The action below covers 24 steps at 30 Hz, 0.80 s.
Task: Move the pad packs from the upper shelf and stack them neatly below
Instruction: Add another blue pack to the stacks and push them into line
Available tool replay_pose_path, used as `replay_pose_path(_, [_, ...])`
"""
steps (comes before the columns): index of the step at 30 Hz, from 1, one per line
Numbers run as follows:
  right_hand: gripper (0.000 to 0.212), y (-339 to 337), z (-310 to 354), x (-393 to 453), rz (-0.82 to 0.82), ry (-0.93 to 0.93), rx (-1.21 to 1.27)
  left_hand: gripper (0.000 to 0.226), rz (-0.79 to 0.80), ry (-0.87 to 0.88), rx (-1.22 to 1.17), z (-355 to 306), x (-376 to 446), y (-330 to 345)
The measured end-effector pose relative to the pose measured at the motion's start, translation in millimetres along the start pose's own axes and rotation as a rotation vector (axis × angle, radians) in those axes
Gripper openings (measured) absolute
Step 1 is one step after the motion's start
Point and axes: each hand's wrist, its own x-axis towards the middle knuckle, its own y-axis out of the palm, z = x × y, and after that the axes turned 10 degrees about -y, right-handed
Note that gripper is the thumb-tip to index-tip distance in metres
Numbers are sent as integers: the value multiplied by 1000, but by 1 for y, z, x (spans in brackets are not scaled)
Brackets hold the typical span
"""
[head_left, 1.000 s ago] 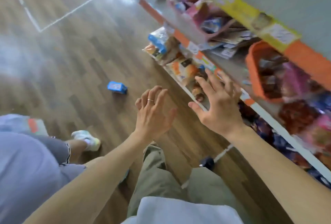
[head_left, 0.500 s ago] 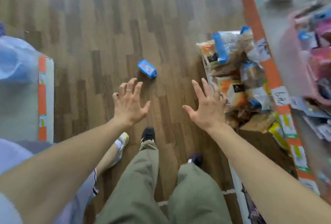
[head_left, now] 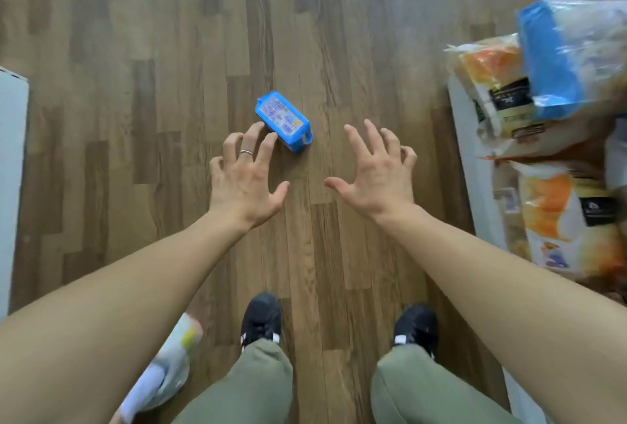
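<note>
Left hand spread, holding nothing, fingertips overlapping the blue pad pack at 12 o'clock on the floor; contact unclear. Right hand spread, holding nothing, at 3 o'clock of pack. Risk: slick wrapper slips from a 1-hand grab. Bread bags at far right cropped; shelves out of frame.

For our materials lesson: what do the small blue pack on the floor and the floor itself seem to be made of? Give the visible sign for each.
Small blue rectangular pack: probably thin glossy plastic film, judging by its sheen, printed face and gathered, crimped end. Brown plank floor: wood or wood-look laminate with a satin finish; staggered boards, grain streaks and a soft glare show, but the picture cannot settle which.
</note>
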Motion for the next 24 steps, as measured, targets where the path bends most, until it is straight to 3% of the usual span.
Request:
replay_pose_path(11, [103, 205, 11, 173, -102, 22, 161, 89, -52, -173, -85, 64, 89, 179])
replay_pose_path(15, [91, 247, 21, 214, -208, 27, 349, 91, -95, -160, -128, 87, 100, 201])
replay_pose_path(20, [79, 230, 5, 206, -269, -31, 509, 95, -95, -213, -207, 98, 98, 188])
replay_pose_path(24, [76, 158, -13, 150, -305, -28, 627, 95, -88, -179, -378, 78, 71, 141])
